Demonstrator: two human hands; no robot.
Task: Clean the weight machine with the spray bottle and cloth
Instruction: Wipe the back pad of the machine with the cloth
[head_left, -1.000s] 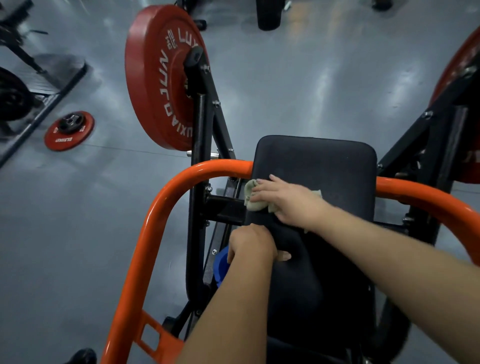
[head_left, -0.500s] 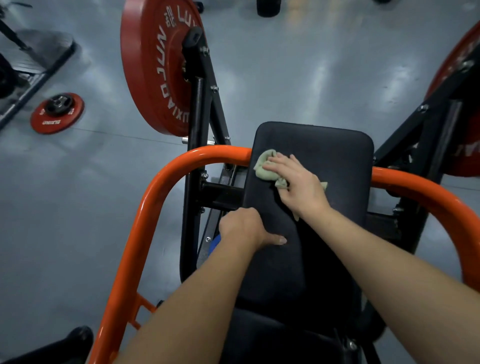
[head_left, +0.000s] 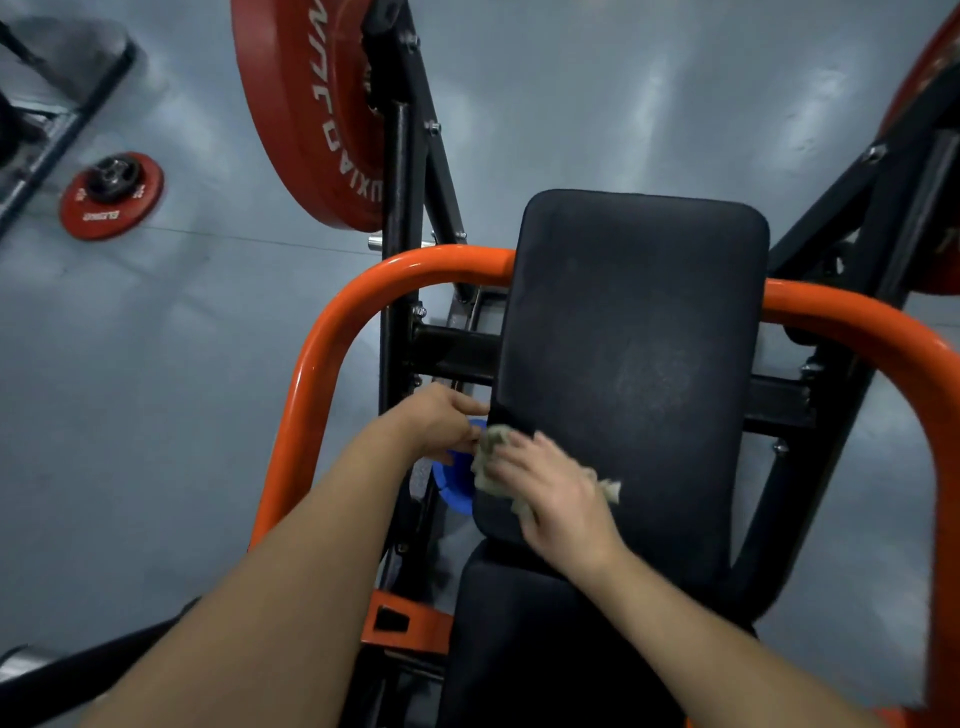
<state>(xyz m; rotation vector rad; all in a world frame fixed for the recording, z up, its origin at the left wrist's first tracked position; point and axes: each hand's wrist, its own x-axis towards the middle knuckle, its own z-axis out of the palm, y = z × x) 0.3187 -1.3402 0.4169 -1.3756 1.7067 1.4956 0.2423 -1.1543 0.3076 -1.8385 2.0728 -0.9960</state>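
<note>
Presses the soft, light, crumpled grey-green cloth (head_left: 489, 457) flat under the spread fingers of the right hand (head_left: 557, 496) onto the black padded backrest (head_left: 634, 332), likely best bunched at its middle, with the left hand (head_left: 441, 415) curled just left over a blue plastic object (head_left: 451, 483), grip unclear.

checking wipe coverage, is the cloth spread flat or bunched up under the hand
Bunched up: the cloth is a crumpled wad under the right hand, low on the black pad.

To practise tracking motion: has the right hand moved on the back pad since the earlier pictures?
Yes. The right hand, pressing the cloth, has gone down the back pad, away from the orange bar toward the seat.
</note>
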